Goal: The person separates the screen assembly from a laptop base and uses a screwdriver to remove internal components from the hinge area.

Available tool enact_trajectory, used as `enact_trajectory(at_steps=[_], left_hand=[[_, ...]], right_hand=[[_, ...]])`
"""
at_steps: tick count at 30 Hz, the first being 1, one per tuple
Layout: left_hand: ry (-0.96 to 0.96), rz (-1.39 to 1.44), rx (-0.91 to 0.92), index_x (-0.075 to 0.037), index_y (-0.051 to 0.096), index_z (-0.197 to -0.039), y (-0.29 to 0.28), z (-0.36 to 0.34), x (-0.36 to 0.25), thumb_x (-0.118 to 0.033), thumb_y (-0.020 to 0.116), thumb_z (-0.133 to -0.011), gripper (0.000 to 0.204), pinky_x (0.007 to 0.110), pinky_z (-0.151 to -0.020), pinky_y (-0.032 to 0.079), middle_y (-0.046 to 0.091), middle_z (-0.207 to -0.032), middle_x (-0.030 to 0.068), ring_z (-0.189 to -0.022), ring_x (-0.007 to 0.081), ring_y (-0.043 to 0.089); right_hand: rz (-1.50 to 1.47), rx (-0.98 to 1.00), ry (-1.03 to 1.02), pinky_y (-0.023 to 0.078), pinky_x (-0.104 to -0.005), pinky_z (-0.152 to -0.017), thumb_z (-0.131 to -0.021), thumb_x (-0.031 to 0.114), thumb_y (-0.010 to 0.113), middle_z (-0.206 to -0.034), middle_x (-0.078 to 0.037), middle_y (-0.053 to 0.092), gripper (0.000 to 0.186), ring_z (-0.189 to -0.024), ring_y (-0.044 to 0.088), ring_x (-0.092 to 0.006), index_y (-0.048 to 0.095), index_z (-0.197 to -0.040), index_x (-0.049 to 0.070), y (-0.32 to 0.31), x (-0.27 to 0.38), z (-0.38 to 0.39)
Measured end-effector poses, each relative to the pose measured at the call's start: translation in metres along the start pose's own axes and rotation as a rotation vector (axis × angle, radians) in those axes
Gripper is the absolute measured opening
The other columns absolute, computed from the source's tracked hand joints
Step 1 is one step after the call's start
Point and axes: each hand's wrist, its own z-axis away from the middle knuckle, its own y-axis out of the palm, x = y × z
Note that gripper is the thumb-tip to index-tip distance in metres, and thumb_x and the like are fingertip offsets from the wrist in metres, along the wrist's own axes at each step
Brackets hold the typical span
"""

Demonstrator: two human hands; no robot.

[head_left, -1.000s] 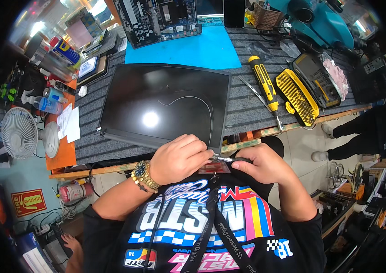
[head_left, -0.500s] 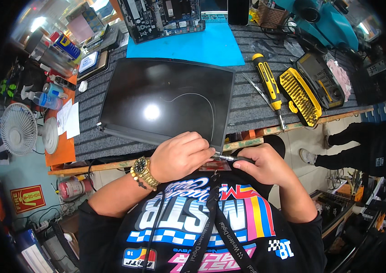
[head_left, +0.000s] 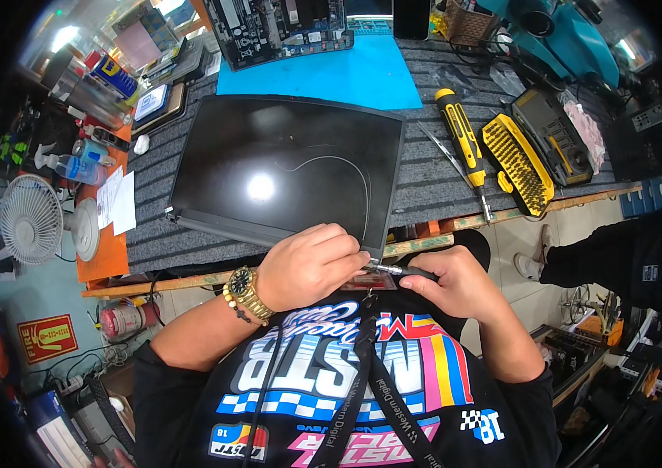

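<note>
A black laptop screen (head_left: 268, 160) lies face up on the striped grey mat, with a thin pale wire curving across its right half. My left hand (head_left: 314, 261) is closed at its near right corner, fingers bent around the edge; the thumb is mostly hidden. My right hand (head_left: 452, 277) grips a screwdriver (head_left: 389, 268) with a dark handle and a metal shaft. The shaft points left to the hinge corner beside my left fingertips. The fingers cover its tip.
An opened laptop base (head_left: 276, 35) stands beyond a blue mat (head_left: 319, 82). To the right lie a yellow-black electric screwdriver (head_left: 462, 136), tweezers (head_left: 441, 152) and a bit case (head_left: 520, 160). A white fan (head_left: 32, 218) stands left. A person's dark-clothed leg (head_left: 596, 253) shows at the right.
Both hands and the screwdriver stay almost in place. The view has shifted slightly. At the right, the other person's feet and legs have moved a little.
</note>
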Motion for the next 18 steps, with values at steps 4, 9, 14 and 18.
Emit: enact_trajectory(at_steps=[4, 9, 14, 18], left_hand=[[-0.005, 0.005, 0.004, -0.003, 0.084, -0.112, 0.000, 0.000, 0.000, -0.009, 0.093, -0.083, 0.031, 0.039, -0.076, 0.062, 0.073, -0.101, 0.0071, -0.091, 0.0261, 0.073], [-0.006, 0.009, 0.011, -0.002, 0.084, -0.112, -0.001, 0.000, 0.001, -0.009, 0.093, -0.082, 0.032, 0.039, -0.076, 0.062, 0.073, -0.101, 0.0078, -0.091, 0.0269, 0.073], [0.004, -0.004, -0.007, -0.002, 0.080, -0.109, 0.001, 0.001, 0.002, -0.013, 0.083, -0.087, 0.025, 0.037, -0.077, 0.060, 0.069, -0.099, 0.0047, -0.091, 0.0238, 0.068], [-0.005, 0.017, 0.029, -0.003, 0.083, -0.114, -0.002, 0.002, 0.003, -0.012, 0.090, -0.084, 0.032, 0.038, -0.077, 0.062, 0.074, -0.103, 0.0068, -0.094, 0.0263, 0.073]], right_hand=[[0.029, -0.015, -0.014, 0.056, -0.0487, -0.068, -0.101, 0.029, 0.088, -0.081, -0.022, 0.072, 0.029, -0.076, 0.071, -0.0466, 0.078, -0.096, 0.002, 0.002, -0.001, 0.000], [0.047, -0.041, -0.018, 0.056, -0.0487, -0.066, -0.100, 0.029, 0.089, -0.080, -0.022, 0.071, 0.030, -0.075, 0.071, -0.0464, 0.077, -0.094, 0.001, 0.003, -0.001, 0.001], [0.105, -0.096, -0.083, 0.055, -0.0490, -0.065, -0.097, 0.029, 0.090, -0.079, -0.020, 0.070, 0.031, -0.074, 0.070, -0.0449, 0.077, -0.094, 0.001, 0.009, -0.005, 0.003], [0.148, -0.143, -0.102, 0.056, -0.0478, -0.065, -0.097, 0.030, 0.091, -0.080, -0.019, 0.072, 0.031, -0.073, 0.071, -0.0431, 0.077, -0.095, 0.001, 0.016, -0.005, 0.006]])
